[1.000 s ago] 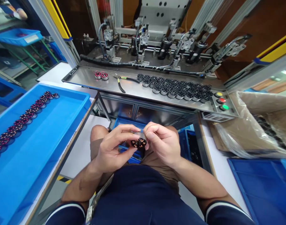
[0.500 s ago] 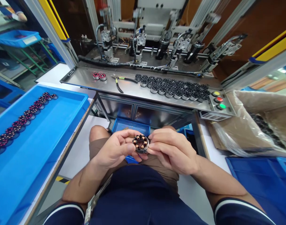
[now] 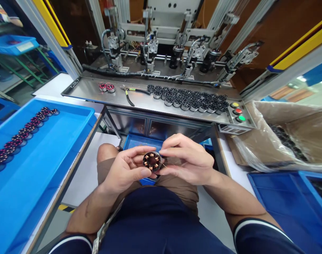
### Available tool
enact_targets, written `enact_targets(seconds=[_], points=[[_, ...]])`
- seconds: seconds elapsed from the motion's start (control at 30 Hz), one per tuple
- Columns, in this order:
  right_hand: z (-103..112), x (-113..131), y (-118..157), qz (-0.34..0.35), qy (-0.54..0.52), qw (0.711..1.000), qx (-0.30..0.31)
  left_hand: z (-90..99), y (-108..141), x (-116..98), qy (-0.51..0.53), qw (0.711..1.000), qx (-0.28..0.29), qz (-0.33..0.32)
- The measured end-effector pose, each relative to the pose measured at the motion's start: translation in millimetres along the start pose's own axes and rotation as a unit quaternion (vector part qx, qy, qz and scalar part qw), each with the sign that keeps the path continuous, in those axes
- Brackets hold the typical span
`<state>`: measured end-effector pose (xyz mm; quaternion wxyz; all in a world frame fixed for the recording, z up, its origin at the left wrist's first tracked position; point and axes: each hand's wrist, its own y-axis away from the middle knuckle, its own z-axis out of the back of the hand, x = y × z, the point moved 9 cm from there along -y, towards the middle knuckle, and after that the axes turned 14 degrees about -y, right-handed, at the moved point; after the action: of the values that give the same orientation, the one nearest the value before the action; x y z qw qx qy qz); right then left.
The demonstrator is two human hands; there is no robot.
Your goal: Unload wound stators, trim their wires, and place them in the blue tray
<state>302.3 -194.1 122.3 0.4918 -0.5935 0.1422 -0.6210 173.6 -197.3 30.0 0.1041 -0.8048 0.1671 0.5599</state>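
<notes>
At the hub of the clock, just above the lap, a round coil [image 3: 157,160] is held up with its open face towards the wearer. Small copper blocks sit around its dark centre hole, inside a black rim. The left hand [image 3: 125,169] grasps it from nine o'clock, thumb below and fingers above. At three o'clock, the right hand [image 3: 189,163] has its bent fingertips close against the rim; whether they pinch the coil or a hair-thin wire [image 3: 164,164] there, I cannot tell.

At nine o'clock lies a smooth blue plastic tray [image 3: 50,162], crossed by a slanting line of round parts [image 3: 25,134] in pink, black and copper. Towards ten, far back, another blue tray [image 3: 7,44] bears a white label [image 3: 25,46], its writing too blurred to read.

From eleven to two o'clock runs a brushed-steel shelf [image 3: 150,105]. On it, towards eleven, are two red-wired rings [image 3: 111,88] and pliers [image 3: 129,98] with yellow-and-black grips; towards one, tight rows of black-topped, grey-sided cores [image 3: 186,99]. At two sit yellow, red and green round buttons [image 3: 240,119]. At three stands a cardboard box [image 3: 315,150], lined with crinkled clear film [image 3: 260,118].
</notes>
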Motion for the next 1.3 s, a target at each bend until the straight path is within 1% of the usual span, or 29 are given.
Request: enact_targets(seconds=[0.13,0.27,0.33,0.43,0.53,0.6,0.63,0.67,0.7,0.77,0.8,0.83,0.87,0.9,0.97,1.0,1.1,1.13,1.17,1.2,1.23,1.27,1.3], points=[[-4,6,-3,0.001,0.026,1.0,0.008,-0.1,-1,0,0.009,1.0,-0.007,0.006],[-6,16,-5,0.039,0.062,0.997,-0.003,-2.2,-2,-1,0.032,0.999,0.006,-0.006],[-8,19,-7,0.037,0.089,0.995,-0.006,-1.4,-3,-5,0.034,0.999,0.002,-0.031],[-7,18,-12,-0.007,0.12,0.992,-0.034,0.8,-3,-17,0.026,0.995,-0.008,-0.096],[-4,15,-17,-0.034,0.082,0.994,-0.064,5.0,-5,-28,0.039,0.988,-0.026,-0.146],[-7,14,-22,-0.028,0.047,0.997,-0.05,9.3,-11,-27,0.044,0.988,-0.044,-0.139],[-10,15,-24,-0.021,0.038,0.998,-0.037,8.5,-15,-22,0.039,0.992,-0.036,-0.114],[-11,15,-26,-0.016,0.034,0.999,-0.024,4.1,-19,-14,0.032,0.997,-0.004,-0.072],[-12,16,-27,-0.01,0.035,0.999,-0.013,-3.8,-22,-2,0.026,0.998,0.047,-0.018],[-12,17,-30,-0.005,0.048,0.999,0.0,-21.3,-20,19,0.025,0.982,0.167,0.079],[-11,19,-31,-0.003,0.057,0.998,0.002,-25.9,-17,24,0.028,0.973,0.202,0.104],[-10,20,-31,0.001,0.068,0.998,0.003,-26.4,-17,26,0.028,0.971,0.211,0.109],[-8,20,-32,0.004,0.081,0.997,0.0,-23.3,-18,24,0.026,0.976,0.194,0.097],[-6,21,-32,0.006,0.094,0.996,-0.01,-17.6,-20,21,0.018,0.984,0.159,0.075],[-3,19,-31,0.01,0.116,0.992,-0.043,-3.6,-22,9,-0.003,0.997,0.07,0.02],[-2,17,-31,0.008,0.124,0.99,-0.061,3.5,-22,3,-0.012,1.0,0.025,-0.009],[0,10,-32,-0.002,0.12,0.987,-0.103,22.6,-18,-17,-0.009,0.99,-0.091,-0.105],[0,9,-33,-0.004,0.107,0.988,-0.107,27.0,-17,-21,0.0,0.985,-0.117,-0.124],[-1,9,-35,-0.005,0.091,0.991,-0.103,29.7,-18,-22,0.011,0.983,-0.132,-0.128],[-2,10,-36,-0.005,0.073,0.993,-0.092,29.8,-20,-20,0.019,0.985,-0.132,-0.113],[-4,11,-38,-0.005,0.057,0.996,-0.071,26.5,-24,-16,0.026,0.991,-0.108,-0.081],[-7,12,-40,-0.005,0.045,0.998,-0.046,18.2,-28,-7,0.028,0.998,-0.054,-0.029],[-10,13,-41,-0.005,0.034,0.999,-0.023,5.4,-30,3,0.028,0.999,0.027,0.03]])
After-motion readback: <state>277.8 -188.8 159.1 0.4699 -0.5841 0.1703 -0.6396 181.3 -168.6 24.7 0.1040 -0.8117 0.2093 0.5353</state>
